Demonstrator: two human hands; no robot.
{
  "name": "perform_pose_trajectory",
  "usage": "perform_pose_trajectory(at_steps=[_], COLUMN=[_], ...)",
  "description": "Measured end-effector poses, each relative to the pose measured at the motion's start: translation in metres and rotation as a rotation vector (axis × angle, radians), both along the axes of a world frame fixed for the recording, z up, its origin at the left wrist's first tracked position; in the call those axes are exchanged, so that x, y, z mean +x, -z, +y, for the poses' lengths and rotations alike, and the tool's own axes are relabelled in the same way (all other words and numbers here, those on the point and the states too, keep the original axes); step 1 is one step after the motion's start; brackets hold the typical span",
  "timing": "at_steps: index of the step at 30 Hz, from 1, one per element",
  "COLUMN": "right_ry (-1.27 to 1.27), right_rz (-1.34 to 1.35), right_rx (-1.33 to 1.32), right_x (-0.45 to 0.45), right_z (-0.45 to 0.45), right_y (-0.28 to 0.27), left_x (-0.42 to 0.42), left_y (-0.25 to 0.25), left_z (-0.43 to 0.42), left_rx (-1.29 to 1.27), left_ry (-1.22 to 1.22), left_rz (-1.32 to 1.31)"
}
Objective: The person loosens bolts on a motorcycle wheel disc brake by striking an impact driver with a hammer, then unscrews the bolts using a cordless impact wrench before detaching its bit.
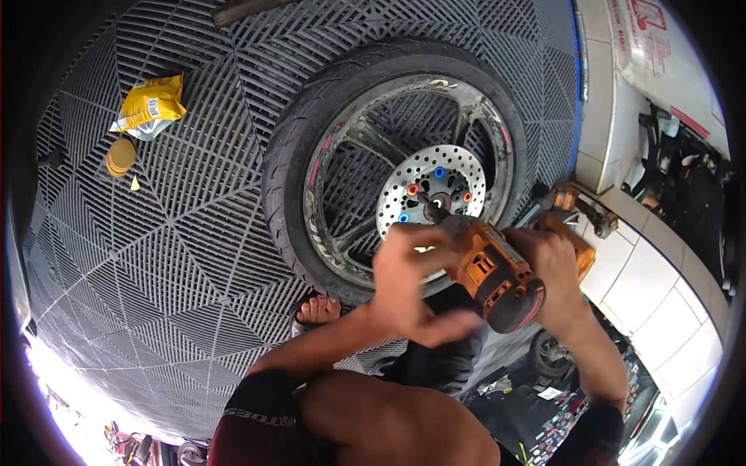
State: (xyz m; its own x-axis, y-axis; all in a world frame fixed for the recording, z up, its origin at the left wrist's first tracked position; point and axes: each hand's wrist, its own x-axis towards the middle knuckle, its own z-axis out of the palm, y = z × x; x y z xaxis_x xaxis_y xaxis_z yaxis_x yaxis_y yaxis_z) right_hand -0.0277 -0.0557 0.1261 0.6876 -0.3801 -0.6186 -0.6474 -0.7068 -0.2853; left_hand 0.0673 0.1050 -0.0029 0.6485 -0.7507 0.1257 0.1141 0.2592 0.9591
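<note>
My right hand (553, 268) is wrapped round the grip of an orange and black cordless impact wrench (489, 264). The wrench's nose points at the hub of a motorcycle wheel (322, 221) lying flat on the floor. A drilled brake disc (392, 182) with blue and orange bolts is mounted on the wheel. Beside the wrench, my left hand (408, 287) has its thumb and fingers apart, slightly blurred, and holds nothing that I can see. Whether the tool's tip touches the hub is hard to make out.
Grey slatted floor tiles (194, 248) lie around the wheel. At the left are a yellow packet (151, 107) and round gold-coloured discs (120, 158). Another orange tool (566, 196) lies by the tiled ledge (653, 272) at the right. My foot (318, 309) is near the tyre.
</note>
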Motion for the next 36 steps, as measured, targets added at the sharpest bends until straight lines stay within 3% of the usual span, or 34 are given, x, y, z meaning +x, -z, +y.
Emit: perform_pose_trajectory(at_steps=[1,3,6,11,15,20,24,30,32,36], right_ry=[-0.057,-0.133,0.165,0.205,0.044,0.143,0.047,0.185,0.128,0.103], right_rz=[-0.066,-0.167,-0.265,-0.256,-0.242,0.119,0.017,0.101,-0.045,-0.002], right_rx=[-0.062,-0.195,0.058,0.095,0.029,0.072,0.086,0.137,0.145,0.171], right_x=[-0.018,-0.045,-0.020,-0.010,-0.008,-0.028,-0.011,-0.016,-0.014,-0.022], right_z=[0.006,0.022,0.014,0.011,0.007,0.015,0.006,0.009,0.005,0.005], right_y=[0.004,0.007,0.004,0.008,0.011,0.014,0.011,0.011,0.010,0.014], left_x=[0.019,0.018,0.004,-0.004,-0.011,-0.006,0.001,0.002,0.003,0.000], left_y=[-0.019,-0.049,-0.044,-0.039,-0.037,-0.030,-0.031,-0.032,-0.031,-0.030], left_z=[-0.012,-0.045,-0.058,-0.066,-0.062,-0.054,-0.059,-0.065,-0.066,-0.064], left_rx=[-0.073,-0.166,-0.112,-0.158,-0.172,-0.238,-0.223,-0.258,-0.249,-0.228], left_ry=[0.134,0.128,0.255,0.120,-0.034,0.022,0.038,0.050,0.071,0.053], left_rz=[-0.108,-0.205,-0.138,-0.137,-0.144,-0.209,-0.162,-0.101,-0.103,-0.144])
